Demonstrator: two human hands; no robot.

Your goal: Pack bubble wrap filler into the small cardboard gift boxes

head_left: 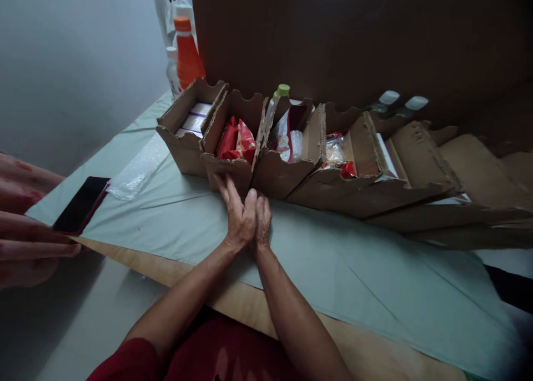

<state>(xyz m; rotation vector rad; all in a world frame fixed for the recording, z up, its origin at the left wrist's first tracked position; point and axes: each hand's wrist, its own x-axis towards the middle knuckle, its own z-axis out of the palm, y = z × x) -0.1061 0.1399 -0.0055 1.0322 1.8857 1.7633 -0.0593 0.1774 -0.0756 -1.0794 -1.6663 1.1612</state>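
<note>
My left hand [240, 217] reaches to the front of a cardboard box [229, 170], its first fingers stretched out near or against the panel and its thumb raised. Pressed against its side is my right hand [262, 220], with fingers bent and close together, partly covered by the left thumb. I see nothing held in either hand. Inside the box in front of them are red packets [237, 139]. The neighbouring box on the left has white and purple packs [195, 119]; the one on the right holds a red-and-white packet [285, 134] and clear plastic [296, 145].
More boxes run right, one with clear and red packets [335, 150]. An orange bottle [188, 53], a green-capped bottle [283, 90] and white-capped bottles [389, 99] stand behind. A phone [82, 204] and bubble wrap [139, 167] lie left on the pale green cloth [333, 259].
</note>
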